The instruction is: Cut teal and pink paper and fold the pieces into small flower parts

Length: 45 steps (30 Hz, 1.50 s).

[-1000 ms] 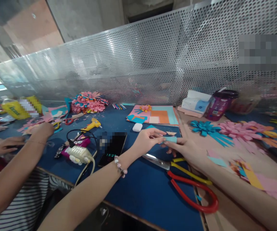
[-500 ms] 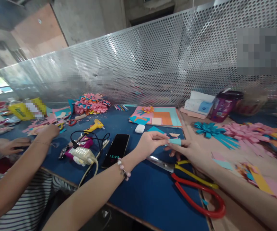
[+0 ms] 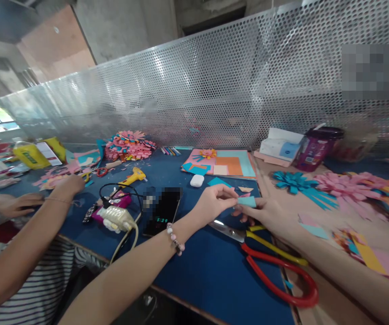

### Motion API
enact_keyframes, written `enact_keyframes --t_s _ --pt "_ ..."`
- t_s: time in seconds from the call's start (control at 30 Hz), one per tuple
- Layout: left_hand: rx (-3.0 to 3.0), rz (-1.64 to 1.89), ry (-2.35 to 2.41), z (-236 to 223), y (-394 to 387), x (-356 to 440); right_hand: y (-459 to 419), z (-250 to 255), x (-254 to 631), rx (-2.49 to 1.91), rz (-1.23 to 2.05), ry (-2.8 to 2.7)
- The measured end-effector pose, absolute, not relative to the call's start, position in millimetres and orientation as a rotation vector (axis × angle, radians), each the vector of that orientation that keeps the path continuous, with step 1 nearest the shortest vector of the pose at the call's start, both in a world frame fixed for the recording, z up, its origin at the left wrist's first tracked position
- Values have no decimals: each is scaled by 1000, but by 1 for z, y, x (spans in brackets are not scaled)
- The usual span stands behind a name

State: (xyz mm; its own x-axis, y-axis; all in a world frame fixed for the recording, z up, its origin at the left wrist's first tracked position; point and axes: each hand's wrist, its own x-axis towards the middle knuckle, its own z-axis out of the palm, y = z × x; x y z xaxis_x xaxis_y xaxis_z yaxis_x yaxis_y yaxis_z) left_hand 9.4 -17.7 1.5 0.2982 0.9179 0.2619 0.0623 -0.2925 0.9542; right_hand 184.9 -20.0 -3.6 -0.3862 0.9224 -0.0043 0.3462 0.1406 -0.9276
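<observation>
A small piece of light blue paper [image 3: 247, 201] is held up between my two hands above the blue table [image 3: 211, 280]. My left hand [image 3: 215, 202], with a beaded bracelet at the wrist, pinches the paper's left end with thumb and fingertips. At the other end, my right hand [image 3: 264, 211] grips it between thumb and fingers, some of which are hidden behind the paper. Just below my hands lie large scissors [image 3: 269, 255] with one red and one yellow handle, blades pointing left. A black phone [image 3: 164, 212] rests beside my left forearm.
At left are another person's forearms [image 3: 39, 234]. A yellow glue gun [image 3: 133, 177] and a power strip [image 3: 116, 219] with cables lie nearby. Paper flowers [image 3: 291, 182] and scraps cover the cardboard at right. A perforated metal screen [image 3: 194, 90] stands behind the stacked paper sheets [image 3: 248, 164].
Both hands still hold the light blue paper, with only a tiny shift. The other person's arms look nearly the same.
</observation>
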Motion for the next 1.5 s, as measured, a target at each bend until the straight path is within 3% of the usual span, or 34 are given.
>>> enact_keyframes --t_s 0.27,1.03,1.5 --pt "1821 1003 924 0 -16 6 -21 -2 183 -1193 1249 -1846" --pt "1836 1066 982 5 -21 8 -19 -8 186 -1204 1286 -1859" --pt "1567 1180 1014 8 -20 11 -25 1 182 -1153 1289 -1836"
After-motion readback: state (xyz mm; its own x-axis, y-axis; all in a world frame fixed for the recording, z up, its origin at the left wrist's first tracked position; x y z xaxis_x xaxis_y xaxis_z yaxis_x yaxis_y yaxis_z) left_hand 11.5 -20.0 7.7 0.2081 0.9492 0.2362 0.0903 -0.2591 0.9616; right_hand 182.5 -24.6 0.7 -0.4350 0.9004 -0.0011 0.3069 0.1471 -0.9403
